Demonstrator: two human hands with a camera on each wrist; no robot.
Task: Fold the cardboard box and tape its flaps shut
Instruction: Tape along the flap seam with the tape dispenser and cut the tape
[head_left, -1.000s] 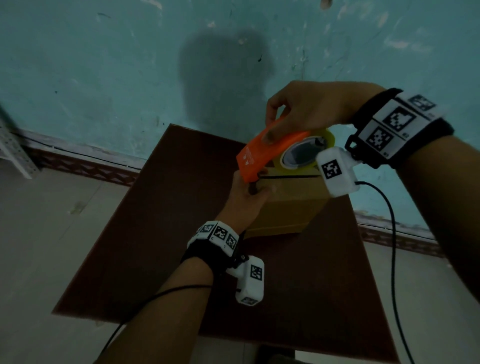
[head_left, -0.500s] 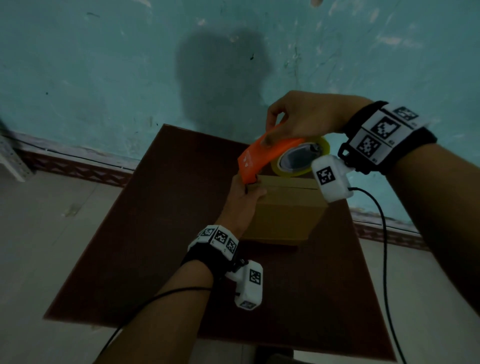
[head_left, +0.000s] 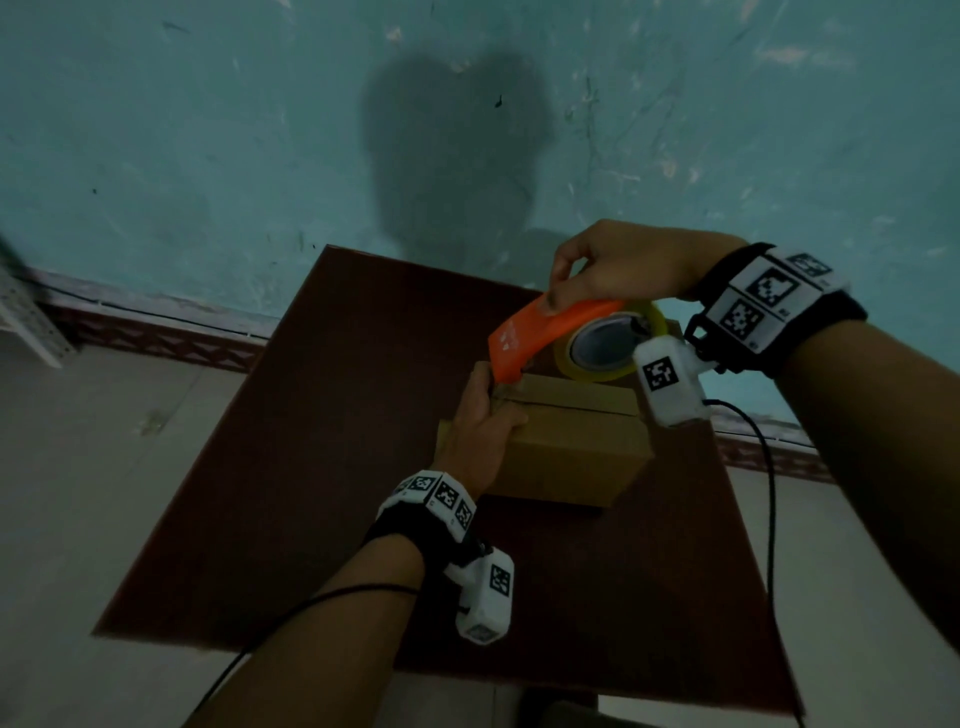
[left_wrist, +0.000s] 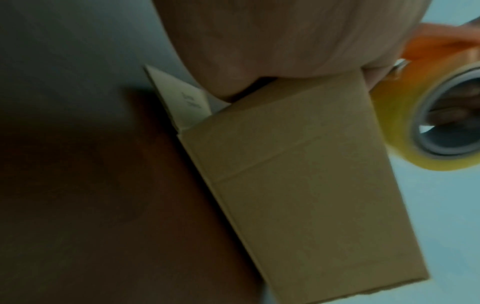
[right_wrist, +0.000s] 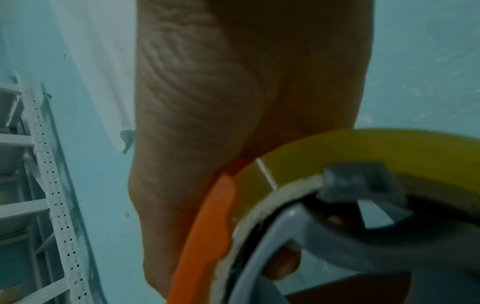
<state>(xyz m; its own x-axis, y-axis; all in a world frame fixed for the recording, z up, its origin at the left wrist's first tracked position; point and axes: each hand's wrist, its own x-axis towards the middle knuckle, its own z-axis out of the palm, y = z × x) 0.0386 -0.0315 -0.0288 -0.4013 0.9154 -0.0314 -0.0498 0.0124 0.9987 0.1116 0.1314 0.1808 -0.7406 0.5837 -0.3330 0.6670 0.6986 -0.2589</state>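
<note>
Cardboard box (head_left: 566, 447): stands on the dark brown bench (head_left: 291, 467), toward its far right part. Top flaps are folded down and meet along a seam running left to right. In the left wrist view the box (left_wrist: 306, 185) shows one pale flap (left_wrist: 182, 102) sticking out at the end nearest the left hand.

Left hand (head_left: 480, 426): grips the left end of the box, thumb lying on the top panel, fingers wrapped over the far upper corner. In the left wrist view the heel of the hand (left_wrist: 285, 37) presses against the box edge.

Right hand (head_left: 618, 265): closed around the orange tape dispenser (head_left: 540, 332), fingers curled over its top. In the right wrist view the palm (right_wrist: 221, 102) bears on the orange body (right_wrist: 205, 236), with a fingertip visible through the grey hub.

Tape dispenser: held above the left end of the box top, tilted with its nose down toward the corner under the left fingers. Whether the nose touches the cardboard cannot be told.

Tape roll (head_left: 608, 340): yellowish, mounted in the dispenser, hanging over the far edge of the box. Also seen in the left wrist view (left_wrist: 405, 115) and the right wrist view (right_wrist: 363, 156).

Surroundings: teal wall (head_left: 208, 130) behind the bench; white perforated metal rack (right_wrist: 49, 185) at the left; pale floor (head_left: 67, 467).
</note>
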